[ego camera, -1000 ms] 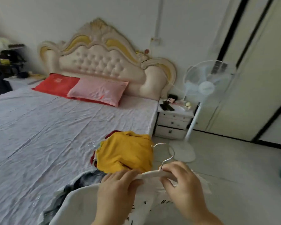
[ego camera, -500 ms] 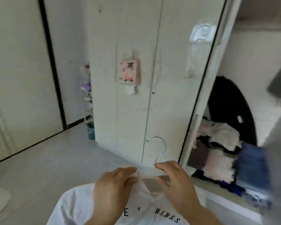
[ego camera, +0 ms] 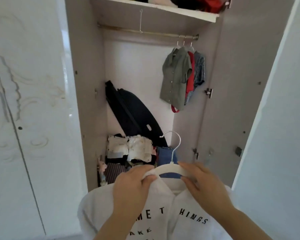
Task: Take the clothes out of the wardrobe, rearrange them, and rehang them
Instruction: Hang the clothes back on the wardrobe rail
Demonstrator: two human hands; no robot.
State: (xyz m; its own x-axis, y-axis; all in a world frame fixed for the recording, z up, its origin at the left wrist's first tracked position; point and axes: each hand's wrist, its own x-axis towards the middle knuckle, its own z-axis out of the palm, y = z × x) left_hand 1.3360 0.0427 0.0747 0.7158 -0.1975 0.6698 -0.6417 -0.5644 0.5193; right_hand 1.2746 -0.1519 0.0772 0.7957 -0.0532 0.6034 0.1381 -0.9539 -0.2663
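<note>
Nearest, a white T-shirt with black lettering [ego camera: 163, 215] sits on a white plastic hanger with a metal hook [ego camera: 170, 168]. The left hand [ego camera: 133, 186] pinches the shirt's collar over the hanger's left arm. The right hand [ego camera: 203, 181] curls its fingers round the hanger's right arm. Beyond, the open wardrobe [ego camera: 87, 84] holds folded clothes [ego camera: 137, 151] low down and three hung shirts [ego camera: 175, 78] on the wooden rail [ego camera: 128, 31], far right.

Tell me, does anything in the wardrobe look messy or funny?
Yes. The pile at the bottom is a jumble, not neat stacks. A black bag leans slanted against the back wall above it. One bare wire hook hangs alone by the rod.
</note>
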